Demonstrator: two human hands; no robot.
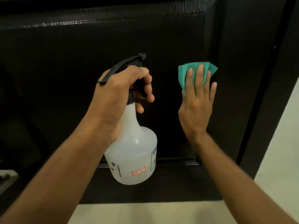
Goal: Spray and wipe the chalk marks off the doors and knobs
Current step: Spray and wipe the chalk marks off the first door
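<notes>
The left hand (pixel 120 92) curls around the neck and trigger of a translucent spray bottle (pixel 134 152), held just in front of the dark door (pixel 80 70). Beyond it, the right hand (pixel 196 104) presses a green cloth (pixel 183 73) flat against the door panel's right edge, 4 fingers straight.

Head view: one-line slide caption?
Left hand grips a translucent white spray bottle; right hand presses a folded green cloth flat against the dark door.
</notes>
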